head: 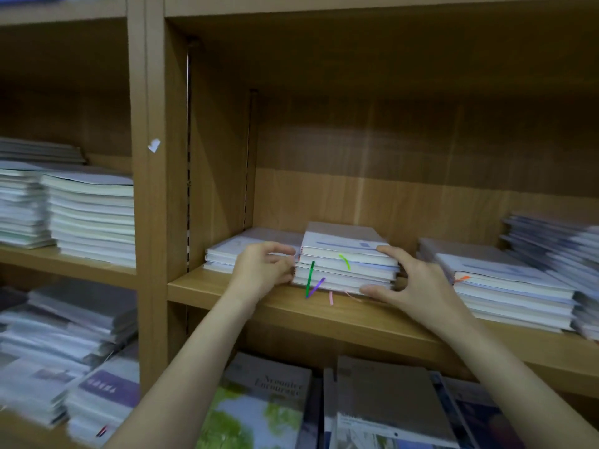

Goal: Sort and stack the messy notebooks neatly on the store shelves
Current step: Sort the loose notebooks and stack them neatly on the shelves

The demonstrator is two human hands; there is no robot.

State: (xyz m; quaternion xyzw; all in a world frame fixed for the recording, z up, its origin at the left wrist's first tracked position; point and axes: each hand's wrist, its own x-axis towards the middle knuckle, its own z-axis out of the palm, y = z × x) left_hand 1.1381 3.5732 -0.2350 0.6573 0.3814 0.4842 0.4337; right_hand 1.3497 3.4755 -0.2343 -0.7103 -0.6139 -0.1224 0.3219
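A short stack of white notebooks (346,264) with green, purple and pink ribbon markers sits on the middle wooden shelf (285,306). My left hand (262,270) holds the stack's left side, fingers curled against its edges. My right hand (411,280) grips the right front corner, thumb under the bottom book and fingers on the top cover. A lower pile of white notebooks (227,251) lies just left of the stack, behind my left hand. Another stack with an orange marker (505,283) stands to the right.
A messy fanned pile of notebooks (557,244) fills the far right of the shelf. The left bay holds tall white stacks (90,218) and untidy piles below (64,351). Books with covers facing up (382,400) lie on the shelf underneath. An upright wooden divider (152,189) separates the bays.
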